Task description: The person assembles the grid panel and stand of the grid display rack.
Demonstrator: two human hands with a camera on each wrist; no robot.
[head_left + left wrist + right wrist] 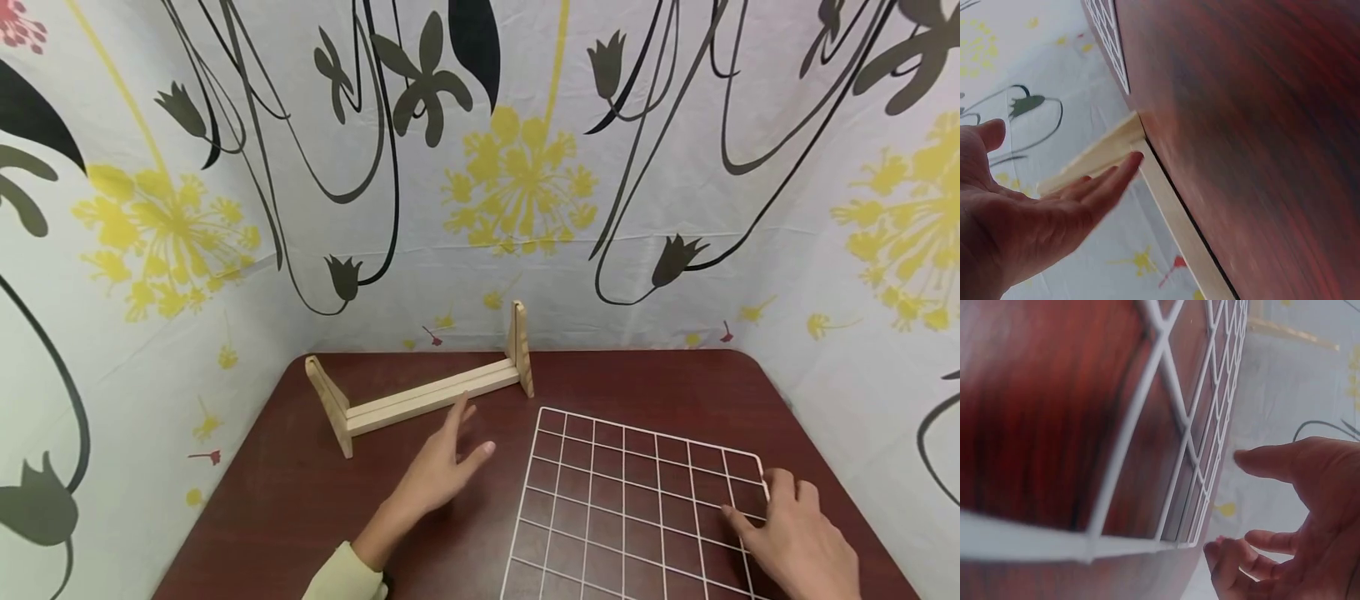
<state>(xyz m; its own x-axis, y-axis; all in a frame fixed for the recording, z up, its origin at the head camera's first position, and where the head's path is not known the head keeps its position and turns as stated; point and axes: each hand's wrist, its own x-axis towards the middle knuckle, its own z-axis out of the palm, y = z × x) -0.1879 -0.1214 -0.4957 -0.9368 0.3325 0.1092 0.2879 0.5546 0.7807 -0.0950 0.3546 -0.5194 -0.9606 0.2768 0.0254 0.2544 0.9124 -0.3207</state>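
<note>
A white wire grid panel (623,489) lies flat at the front right of the dark red-brown table. My right hand (806,533) hovers at its right edge. The thumb reaches over the wires and the other fingers bend loosely by the outer edge. In the right wrist view a wide gap separates that thumb from the fingers (1225,559), with nothing between them. My left hand (438,467) is held over the table, fingers extended and thumb apart, holding nothing. Just beyond its fingertips stands a pale wooden stand (431,403), a crossbar joining two upright end pieces.
The table (645,379) has rounded far corners. Patterned fabric (517,275) with flowers hangs behind it and along both sides. A light yellow sleeve (347,575) covers the left forearm.
</note>
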